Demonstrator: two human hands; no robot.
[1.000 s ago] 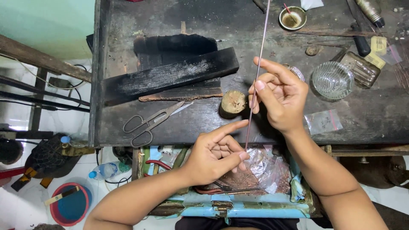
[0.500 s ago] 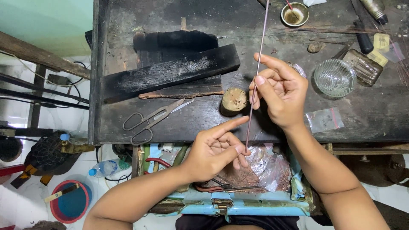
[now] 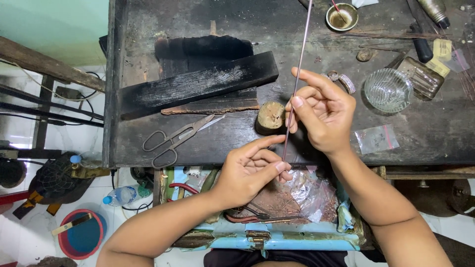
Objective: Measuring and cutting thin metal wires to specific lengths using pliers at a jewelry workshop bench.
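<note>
Metal, thin and straight, the long rod [image 3: 298, 74] ran from the top edge of the view down toward me, tilted a little, and both my hands were on it. My right hand [image 3: 321, 116] pinched it about midway, thumb and curled forefinger pressed together on the shaft while the other fingers fanned loosely above the dark, scarred surface [image 3: 198, 143]. My left hand [image 3: 250, 170] met the rod's lower end just off the surface's near edge, thumb and fingertips closed on the tip, the forefinger stretched out along the top. Just left of my right hand stood a small round wooden stump [image 3: 270, 117], close to the rod but apart from it. Farther left a pair of steel scissors [image 3: 175, 138] lay flat and slightly open, and behind them a charred black block [image 3: 198, 84] rested at a slant across another burnt slab. To the right of my right hand sat a ribbed glass dish [image 3: 388, 90], with a jewelled ring [image 3: 341, 81] between it and my fingers, and a small clear plastic bag [image 3: 377, 138] lay near my wrist. A little metal cup [image 3: 342, 17] stood at the far edge near the rod's upper part. Below my left hand, an open drawer [image 3: 277, 232] held crumpled plastic and a pair of red-handled pliers [image 3: 237, 215].
</note>
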